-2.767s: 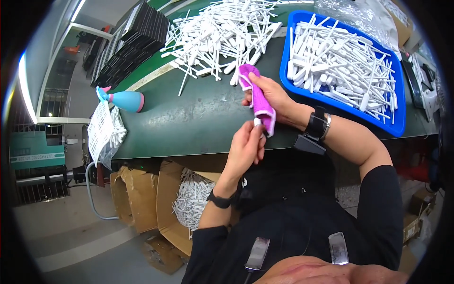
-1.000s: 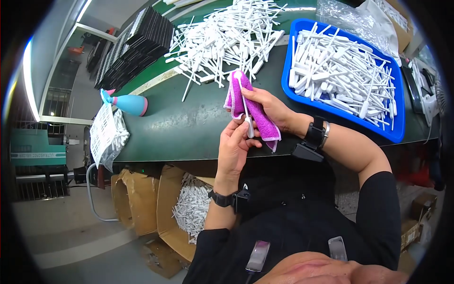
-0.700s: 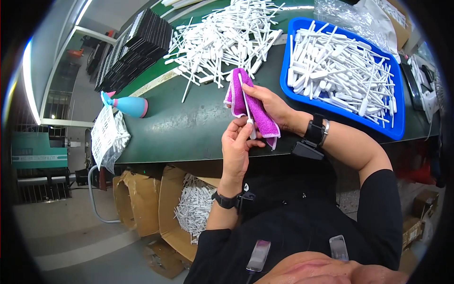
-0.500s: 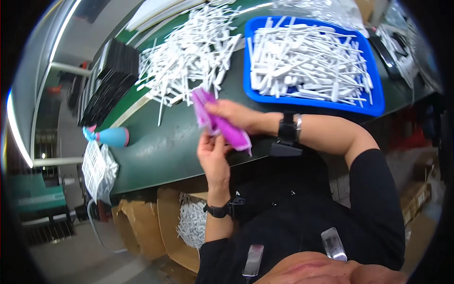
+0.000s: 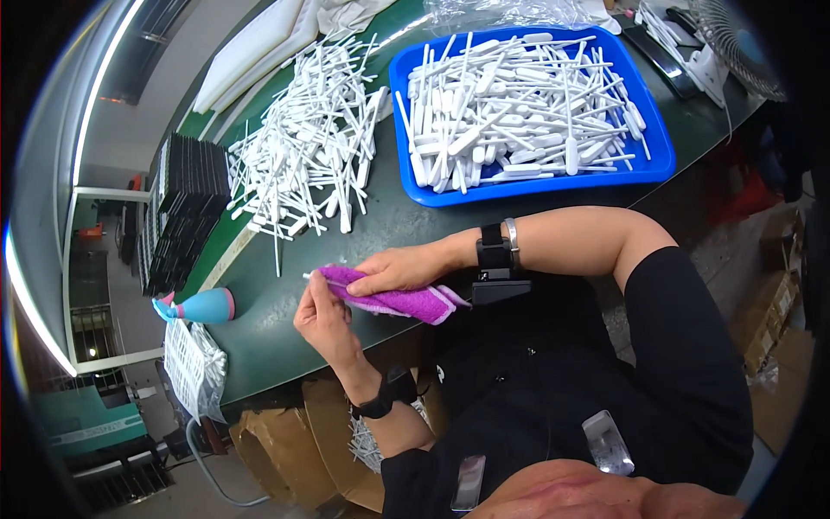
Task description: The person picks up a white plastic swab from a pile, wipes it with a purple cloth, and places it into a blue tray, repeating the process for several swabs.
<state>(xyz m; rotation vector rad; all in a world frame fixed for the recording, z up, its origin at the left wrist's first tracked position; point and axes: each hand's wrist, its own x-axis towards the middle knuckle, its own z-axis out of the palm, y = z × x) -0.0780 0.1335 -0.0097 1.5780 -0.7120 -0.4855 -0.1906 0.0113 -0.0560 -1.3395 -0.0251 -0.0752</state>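
My right hand (image 5: pixel 399 269) is closed around a purple cloth (image 5: pixel 406 300) with pale edging, its thumb pressing the fabric down. My left hand (image 5: pixel 328 324) pinches at the cloth's left end. A small white tip, seemingly of a white plastic stick (image 5: pixel 308 276), pokes out at my left fingertips; the remainder is hidden by fingers and cloth. Beyond my hands, a loose heap of white plastic sticks (image 5: pixel 303 130) with wider ends lies on the green table (image 5: pixel 268 320). More such sticks fill a blue tray (image 5: pixel 532 192) to the right.
A stack of black trays (image 5: pixel 183 203) stands at the left, near a blue spray bottle (image 5: pixel 206 305) and a plastic bag (image 5: pixel 197 368) at the table edge. Far right are a fan (image 5: pixel 735 48) and a dark flat device (image 5: pixel 661 60). A cardboard box (image 5: pixel 333 432) stands below the table.
My view has shifted. My hands and the cloth have come left and nearer relative to the table; the cloth now lies more level, and a white tip shows at my left fingers.
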